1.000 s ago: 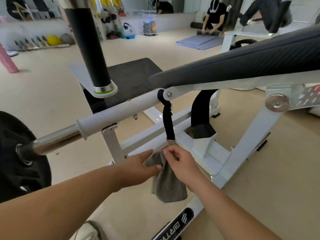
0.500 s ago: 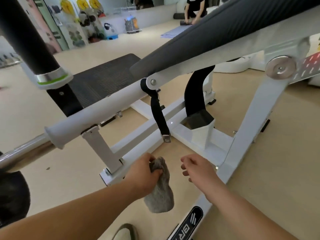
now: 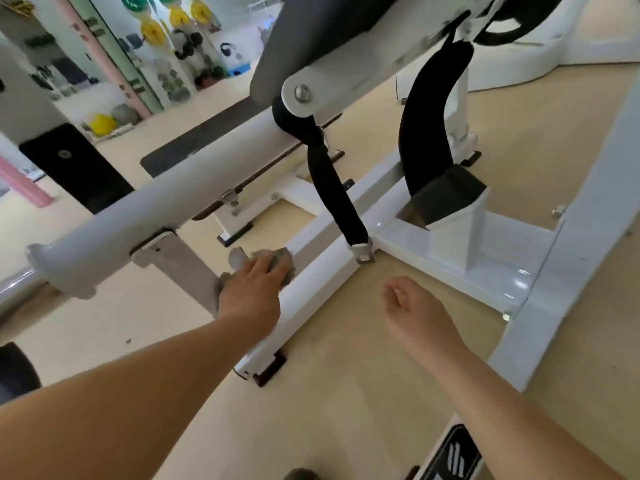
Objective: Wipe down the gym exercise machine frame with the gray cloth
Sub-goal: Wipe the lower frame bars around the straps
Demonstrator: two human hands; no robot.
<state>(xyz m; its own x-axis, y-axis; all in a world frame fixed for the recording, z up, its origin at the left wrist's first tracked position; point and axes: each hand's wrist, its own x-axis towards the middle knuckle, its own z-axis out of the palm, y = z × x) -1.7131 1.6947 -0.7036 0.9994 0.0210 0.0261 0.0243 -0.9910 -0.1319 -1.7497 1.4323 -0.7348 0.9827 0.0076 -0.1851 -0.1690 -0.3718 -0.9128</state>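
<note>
gray terry cloth [image 3: 282,259], bunched into a small wad, lies on top of the low white steel rail [image 3: 311,284] of the gym machine frame. it sits about midway along that rail, between the rail's black-footed near end and the junction where the cross beams meet. the left hand [image 3: 254,292] covers the cloth from above, fingers stretched over it and pressing it onto the rail rather than closing round it; the edges of the cloth show past the fingertips, a little blurred. the right hand [image 3: 412,306] hovers apart from the frame over the beige floor [image 3: 346,403], its fingers loosely curled and holding nothing. just beyond the cloth a black webbing strap [image 3: 332,188] hangs from the thick white upper tube [image 3: 173,209], and its metal buckle [image 3: 363,252] rests against the rail near the junction. a dark gray padded bench [image 3: 311,29] slopes overhead, with a curved black pad [image 3: 422,126] below it.
</note>
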